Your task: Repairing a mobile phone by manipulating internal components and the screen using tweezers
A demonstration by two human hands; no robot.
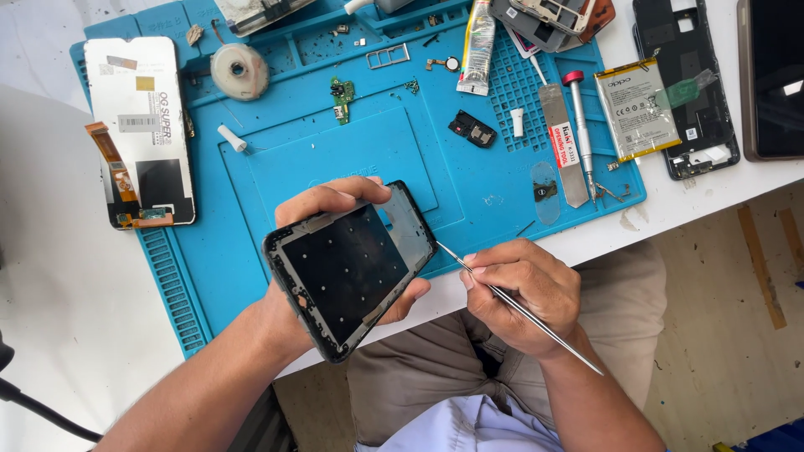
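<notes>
Phone frame held over the blue mat

The left hand (335,251) was clamped on the phone frame (350,269); the right hand (519,293) pinched thin tweezers (519,308) (tip touching the frame's right edge).

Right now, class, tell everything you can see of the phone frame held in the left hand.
The phone frame is a black, rounded rectangle, seemingly plastic and metal, its dark inner plate dotted with small pale spots. It is tilted above the blue mat's near edge, gripped by the left hand. The metal tweezers' tip, in the right hand, meets its right edge.

Black phone frame (347,268), blue mat (251,192), silver tweezers (519,308).
</notes>
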